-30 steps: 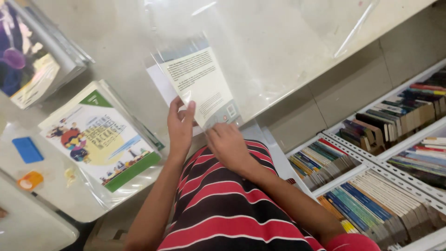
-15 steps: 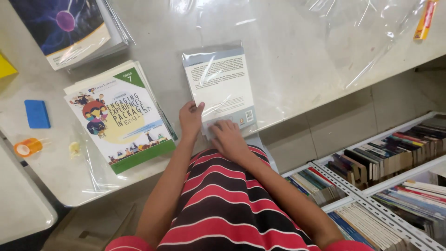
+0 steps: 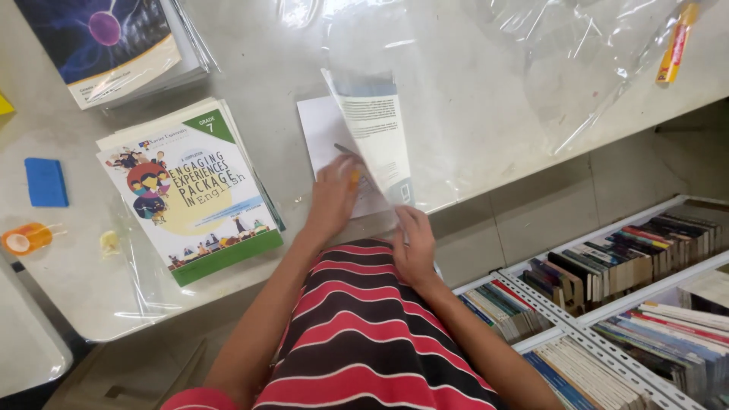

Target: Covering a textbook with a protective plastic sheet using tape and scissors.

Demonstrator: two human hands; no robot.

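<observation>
Head view: left hand (image 3: 332, 199) flat, fingers spread, pinning the white inner page of a thin book (image 3: 373, 133) at the table (image 3: 471, 99) edge. Right hand (image 3: 414, 247) pinches the lifted cover's lower edge. Light, floppy, creases easily; best gripped near the spine. Slippery clear plastic sheet (image 3: 577, 53) underneath.

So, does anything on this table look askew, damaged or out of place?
Nothing looks damaged or spilled. The book under both hands has its back cover lifted and bent, held at its lower edge by the right hand, while the left hand presses the page. Loose clear plastic lies crumpled across the table.
</observation>
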